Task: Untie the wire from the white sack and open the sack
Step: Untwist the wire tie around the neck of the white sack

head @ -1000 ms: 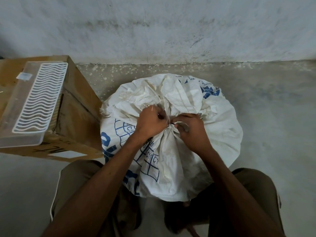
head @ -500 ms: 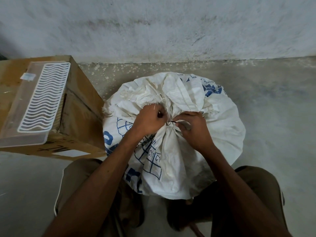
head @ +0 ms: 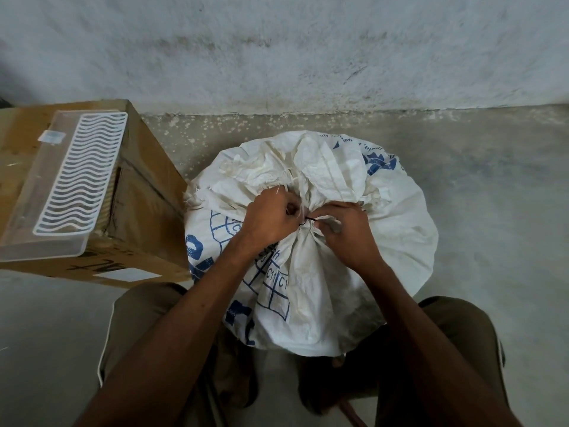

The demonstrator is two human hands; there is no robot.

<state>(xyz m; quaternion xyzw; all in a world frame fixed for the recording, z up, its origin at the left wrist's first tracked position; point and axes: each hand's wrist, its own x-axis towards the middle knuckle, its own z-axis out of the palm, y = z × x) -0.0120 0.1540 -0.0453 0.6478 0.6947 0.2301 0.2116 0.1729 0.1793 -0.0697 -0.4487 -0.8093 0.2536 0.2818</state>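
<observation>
A full white sack [head: 397, 229] with blue print stands on the floor between my knees, its top gathered into a bunched neck. A thin dark wire [head: 308, 219] circles that neck and shows only as a short loop between my hands. My left hand [head: 271, 218] grips the gathered neck from the left with curled fingers. My right hand [head: 346, 235] pinches the wire end at the neck from the right. Most of the wire is hidden under fabric and fingers.
A brown cardboard box [head: 144, 211] sits to the left of the sack, with a clear plastic tray and white wavy rack [head: 77, 177] on top. A stained wall [head: 277, 50] rises behind. Grey concrete floor [head: 492, 195] spreads to the right.
Both hands stay at the sack's neck and shift only slightly. The wire is still around the neck.
</observation>
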